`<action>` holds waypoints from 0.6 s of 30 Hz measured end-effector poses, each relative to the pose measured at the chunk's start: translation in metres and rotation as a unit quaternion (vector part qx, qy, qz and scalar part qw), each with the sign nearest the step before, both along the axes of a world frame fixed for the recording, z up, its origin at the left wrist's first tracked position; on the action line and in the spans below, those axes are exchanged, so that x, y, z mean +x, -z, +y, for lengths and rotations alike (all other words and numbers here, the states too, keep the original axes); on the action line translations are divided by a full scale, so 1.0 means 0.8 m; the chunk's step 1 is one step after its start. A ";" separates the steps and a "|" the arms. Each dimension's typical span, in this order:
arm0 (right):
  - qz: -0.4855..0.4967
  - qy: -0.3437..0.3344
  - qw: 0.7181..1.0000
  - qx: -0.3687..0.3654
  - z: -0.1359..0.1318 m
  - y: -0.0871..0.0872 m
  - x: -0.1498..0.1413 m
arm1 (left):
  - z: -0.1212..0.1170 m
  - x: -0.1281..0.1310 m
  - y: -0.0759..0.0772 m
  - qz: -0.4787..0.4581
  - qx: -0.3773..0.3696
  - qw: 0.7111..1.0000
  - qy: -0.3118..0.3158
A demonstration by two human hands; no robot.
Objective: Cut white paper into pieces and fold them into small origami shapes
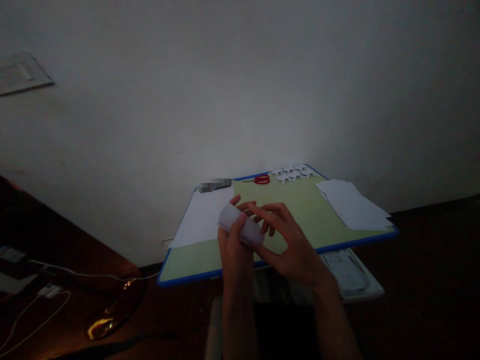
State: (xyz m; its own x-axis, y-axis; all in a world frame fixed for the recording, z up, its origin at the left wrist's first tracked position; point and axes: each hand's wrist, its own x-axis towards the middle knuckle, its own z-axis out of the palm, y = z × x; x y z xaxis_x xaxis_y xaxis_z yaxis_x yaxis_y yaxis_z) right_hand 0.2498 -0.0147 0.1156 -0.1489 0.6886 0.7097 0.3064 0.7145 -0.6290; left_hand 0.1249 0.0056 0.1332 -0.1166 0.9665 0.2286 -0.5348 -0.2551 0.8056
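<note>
Folded white paper (252,231) sits over the worktop's (311,212) near part, grasped by the left hand (234,247), thumb pressed across it. The right hand (294,245) is spread, holding nothing firmly, its thumb by the paper's right end; whether it touches I cannot tell. Beyond, a white sheet (202,215) lies left and a paper stack (350,205) right; farther back are red-handled scissors (262,179) and folded paper stars (295,174).

The paper piece (253,231) looks smooth and matt, the scissor handles (261,179) plastic.
</note>
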 end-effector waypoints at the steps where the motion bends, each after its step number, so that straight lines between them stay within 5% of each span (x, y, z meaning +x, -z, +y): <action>1: -0.004 0.001 1.000 0.004 0.001 0.001 0.002 | 0.002 -0.001 0.000 -0.040 -0.018 0.999 0.006; 12: -0.090 0.009 0.994 0.067 0.012 0.009 0.003 | 0.015 -0.016 -0.009 -0.222 -0.183 0.952 0.107; 18: -0.045 0.006 0.996 0.082 0.019 0.013 0.006 | 0.019 -0.020 0.001 -0.161 -0.121 0.974 0.107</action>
